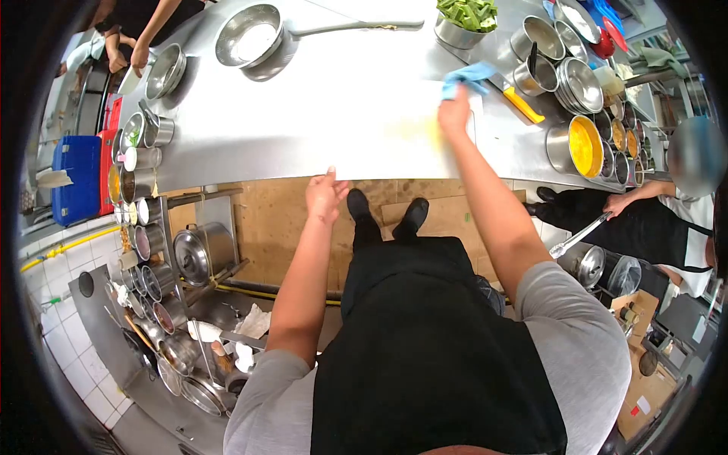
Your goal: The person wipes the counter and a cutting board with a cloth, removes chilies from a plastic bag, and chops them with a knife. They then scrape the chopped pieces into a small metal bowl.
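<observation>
A stainless-steel counter [205,152] is spanning a crowded kitchen, its metal surface reflecting bright white light. Below the near edge, a brown floor [280,227] is showing dark marks and scuffs, while a low yellow-and-dark pipe [265,292] is running across beneath the counter's near left part. Beyond the near left corner, white tiles [76,371] are covering the wall in a square grid. A bright yellow pipe [70,249] is slanting over them, and a grey metal panel [97,307] is standing alongside. Past the near right corner, brown cardboard [644,406] is lining the room's cluttered side.
</observation>
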Motion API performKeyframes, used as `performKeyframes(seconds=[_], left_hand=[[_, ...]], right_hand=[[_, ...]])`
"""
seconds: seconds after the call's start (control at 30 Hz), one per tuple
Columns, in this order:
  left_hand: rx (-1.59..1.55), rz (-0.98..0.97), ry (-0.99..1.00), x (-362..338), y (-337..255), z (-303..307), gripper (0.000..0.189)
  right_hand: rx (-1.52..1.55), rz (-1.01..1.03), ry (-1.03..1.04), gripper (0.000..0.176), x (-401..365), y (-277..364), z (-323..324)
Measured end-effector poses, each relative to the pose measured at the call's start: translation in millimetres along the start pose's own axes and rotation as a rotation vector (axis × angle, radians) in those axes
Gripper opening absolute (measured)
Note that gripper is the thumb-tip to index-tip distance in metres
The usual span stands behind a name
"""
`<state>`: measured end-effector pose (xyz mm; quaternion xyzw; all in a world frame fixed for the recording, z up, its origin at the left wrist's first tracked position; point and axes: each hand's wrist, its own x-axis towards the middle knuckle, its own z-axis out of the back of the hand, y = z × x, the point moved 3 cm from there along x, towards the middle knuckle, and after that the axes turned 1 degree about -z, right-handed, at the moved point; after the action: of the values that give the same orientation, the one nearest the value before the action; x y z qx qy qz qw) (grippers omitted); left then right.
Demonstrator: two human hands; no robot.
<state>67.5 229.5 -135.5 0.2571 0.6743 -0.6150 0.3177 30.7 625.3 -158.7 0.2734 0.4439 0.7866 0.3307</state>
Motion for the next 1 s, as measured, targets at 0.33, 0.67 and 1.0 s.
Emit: performKeyframes(seconds=[0.33,0.67,1.0], left_hand=[[0.076,-0.182,-0.007,23.5,18.1,5.4,0.028],[-0.254,-0.006,0.234,23.3,29.0,26.6,0.023],[-0.363,-0.184,0.073,31.0,-8.7,167.8,0.034]], right_hand=[[0.113,0.768,1.072,0.06,-179.1,181.2,-163.9],[-0.881,0.327,0.289,0.04,-122.6,-83.2,275.8],[1.218,-0.889,0.11,0.05,-222.4,-7.4,393.0]])
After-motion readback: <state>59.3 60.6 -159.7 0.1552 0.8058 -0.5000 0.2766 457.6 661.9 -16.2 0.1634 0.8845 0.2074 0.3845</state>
